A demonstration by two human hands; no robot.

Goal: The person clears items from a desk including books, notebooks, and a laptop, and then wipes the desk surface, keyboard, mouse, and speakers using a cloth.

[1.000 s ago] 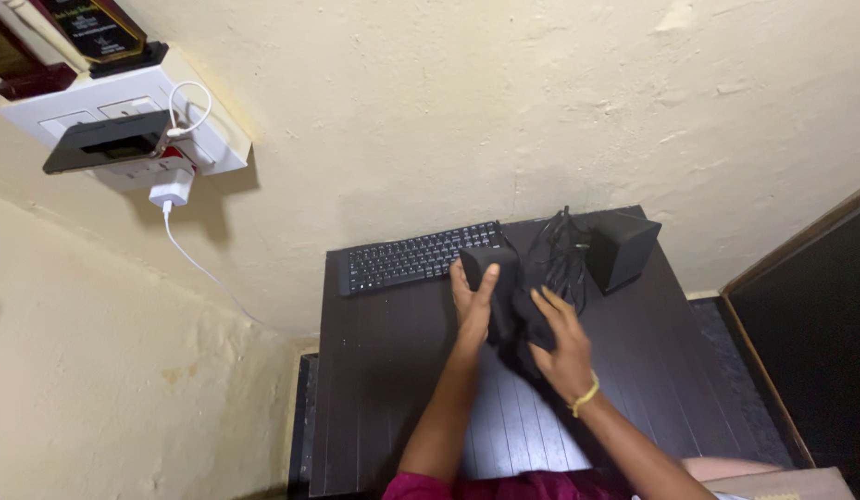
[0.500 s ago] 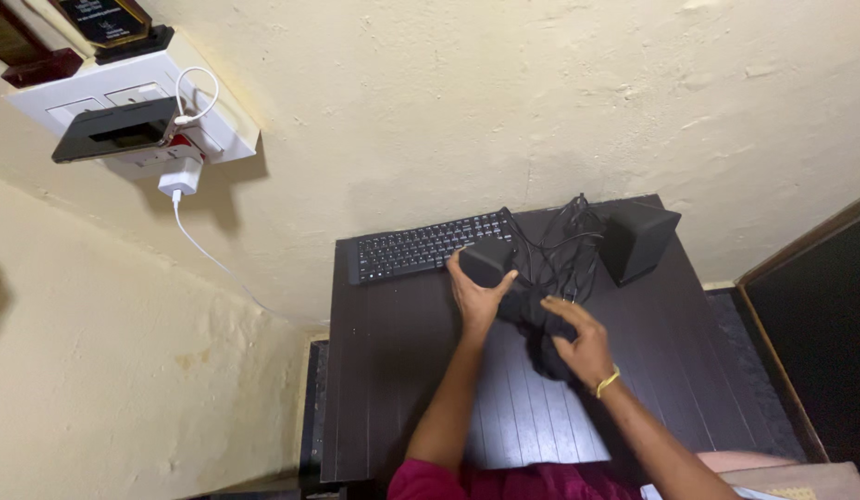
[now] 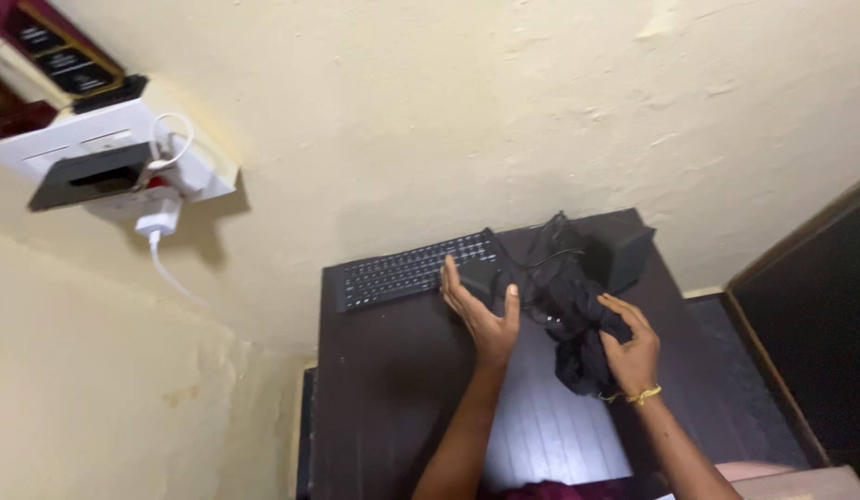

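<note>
On the dark bench (image 3: pixel 402 370), the left hand (image 3: pixel 481 315) cups a small black speaker (image 3: pixel 481 278) by the keyboard (image 3: pixel 411 268); the right hand (image 3: pixel 629 352), fingers clamped, has pulled the black cloth (image 3: pixel 578 324) rightward off it.

Two hands are at work over one dark table (image 3: pixel 393 407). The left hand (image 3: pixel 481 310) cups one small black speaker (image 3: pixel 481 276); the right hand (image 3: pixel 634 352) grips one bunched black cloth (image 3: pixel 578 338). A second black speaker (image 3: pixel 629 255) stands just beyond the cloth, which makes two speakers in all. One black keyboard (image 3: pixel 411 270) lies just left of the cupped speaker. One tangle of black cables (image 3: pixel 550 250) sits between the two speakers; how many separate cables it holds cannot be told. High to the left on the wall are one white switchboard (image 3: pixel 97 148), one phone (image 3: pixel 87 176) and one white charger (image 3: pixel 155 224).
</note>
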